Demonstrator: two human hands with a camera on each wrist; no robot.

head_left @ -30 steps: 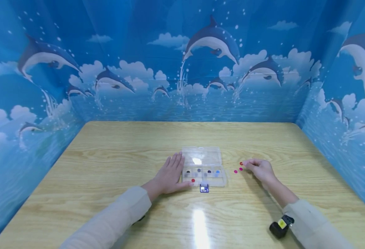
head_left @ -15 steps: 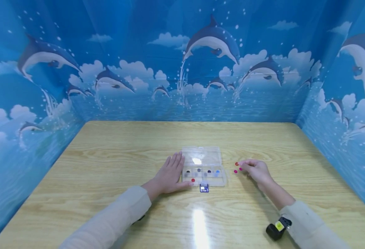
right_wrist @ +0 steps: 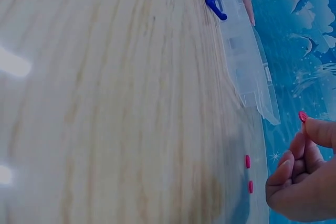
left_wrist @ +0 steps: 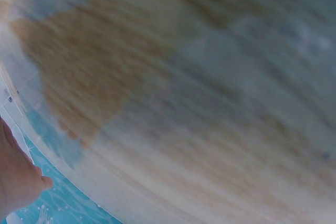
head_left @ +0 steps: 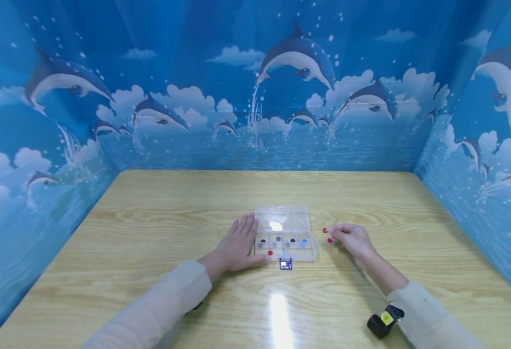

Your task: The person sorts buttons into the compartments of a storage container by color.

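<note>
Between thumb and fingertips, my right hand [head_left: 352, 239] pinches a small red button [right_wrist: 303, 116], raised off the table in the right wrist view. Below that hand, a pink button [right_wrist: 248, 161] and a second pink button [right_wrist: 251, 187] lie on the wood. My left hand [head_left: 239, 245] is spread flat at the left side of a clear plastic compartment box [head_left: 299, 254], its thumb along the front edge. The box's lid [head_left: 287, 218] is flipped back. Inside its compartments are dark buttons, a light blue button [head_left: 304, 241] and a red button [head_left: 270, 253].
A blue latch [head_left: 286, 263] sticks out from the box's front edge. The wooden table [head_left: 172, 203] runs to a blue dolphin-print curtain [head_left: 220, 87] at the back and sides. A black wrist camera [head_left: 381, 324] hangs by the right sleeve.
My right hand has moved left toward the box with the red button in its fingers, passing over the pink buttons. The left hand and the box have stayed put.
</note>
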